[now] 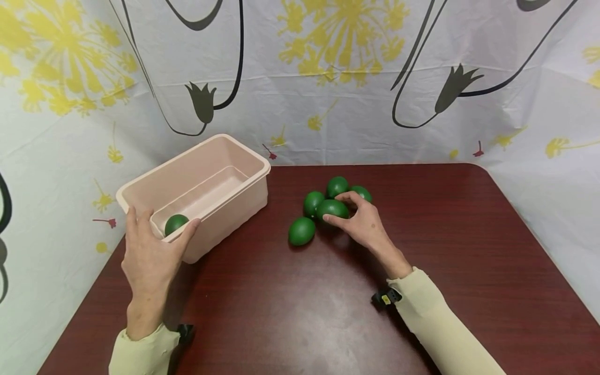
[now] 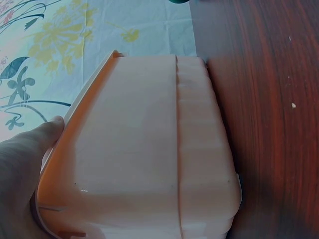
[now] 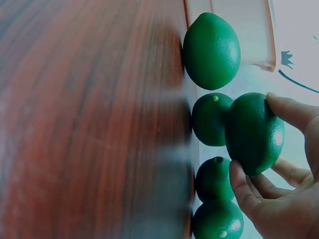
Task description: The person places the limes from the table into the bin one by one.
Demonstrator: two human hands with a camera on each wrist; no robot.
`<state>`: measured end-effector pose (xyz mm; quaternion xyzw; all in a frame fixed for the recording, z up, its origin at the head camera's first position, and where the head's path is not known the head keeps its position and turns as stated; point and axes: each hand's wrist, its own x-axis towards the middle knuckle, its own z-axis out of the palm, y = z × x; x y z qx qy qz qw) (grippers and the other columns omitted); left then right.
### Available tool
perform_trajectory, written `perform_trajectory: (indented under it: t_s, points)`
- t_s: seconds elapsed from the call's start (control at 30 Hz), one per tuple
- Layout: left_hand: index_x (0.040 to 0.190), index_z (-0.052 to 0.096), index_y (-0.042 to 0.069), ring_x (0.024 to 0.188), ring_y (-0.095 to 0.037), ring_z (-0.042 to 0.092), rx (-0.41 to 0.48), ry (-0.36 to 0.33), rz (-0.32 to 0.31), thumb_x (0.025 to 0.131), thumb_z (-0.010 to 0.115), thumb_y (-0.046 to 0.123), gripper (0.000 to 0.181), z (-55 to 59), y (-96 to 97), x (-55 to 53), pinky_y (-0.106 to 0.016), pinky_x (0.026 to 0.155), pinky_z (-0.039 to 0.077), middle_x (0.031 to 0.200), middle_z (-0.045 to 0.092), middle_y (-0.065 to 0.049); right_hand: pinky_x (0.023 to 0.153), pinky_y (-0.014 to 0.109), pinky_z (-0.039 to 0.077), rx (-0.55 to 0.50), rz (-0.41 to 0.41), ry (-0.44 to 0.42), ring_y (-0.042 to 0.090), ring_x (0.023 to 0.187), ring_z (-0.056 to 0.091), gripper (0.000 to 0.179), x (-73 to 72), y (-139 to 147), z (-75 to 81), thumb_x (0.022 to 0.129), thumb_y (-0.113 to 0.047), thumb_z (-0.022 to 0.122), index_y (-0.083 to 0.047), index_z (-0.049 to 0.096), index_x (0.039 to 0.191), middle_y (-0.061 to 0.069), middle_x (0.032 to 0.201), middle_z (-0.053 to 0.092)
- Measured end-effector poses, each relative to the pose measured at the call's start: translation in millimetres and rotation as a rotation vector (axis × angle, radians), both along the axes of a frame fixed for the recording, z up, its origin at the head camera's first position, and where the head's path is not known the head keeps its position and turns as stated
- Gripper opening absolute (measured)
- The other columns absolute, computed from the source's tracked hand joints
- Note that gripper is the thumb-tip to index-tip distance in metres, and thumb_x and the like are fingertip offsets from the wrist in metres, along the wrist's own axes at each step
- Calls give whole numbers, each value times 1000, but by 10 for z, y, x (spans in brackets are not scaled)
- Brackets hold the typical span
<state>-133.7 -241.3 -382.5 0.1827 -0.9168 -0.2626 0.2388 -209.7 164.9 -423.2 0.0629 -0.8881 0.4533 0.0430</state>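
While your left hand point(image 1: 151, 255) grips the tub point(image 1: 236, 208), your right hand point(image 1: 366, 223) pinches a lime point(image 3: 253, 134) (seemingly the pick-up step). Carrying it across probably calls for more height.

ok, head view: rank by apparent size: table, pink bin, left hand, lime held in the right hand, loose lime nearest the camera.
1. table
2. pink bin
3. left hand
4. held lime and nearest loose lime: too alike to rank; fingers partly overlap the held one.

Both hands point(image 1: 151, 258) point(image 1: 362, 223) in grips, well apart
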Motion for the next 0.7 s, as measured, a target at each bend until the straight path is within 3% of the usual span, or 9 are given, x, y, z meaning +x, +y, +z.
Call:
perform_trajectory:
  t_s: [0.7]
  points:
    - [153,47,18,147,-42,46,4,6,4,79,76,71,95,-7,2,2,-81,89,43,173,27,-7,92,44,56,-115,5,76,29,110,70,61,2,-170,69,85,-39,86,-17,61,135,3,134,66]
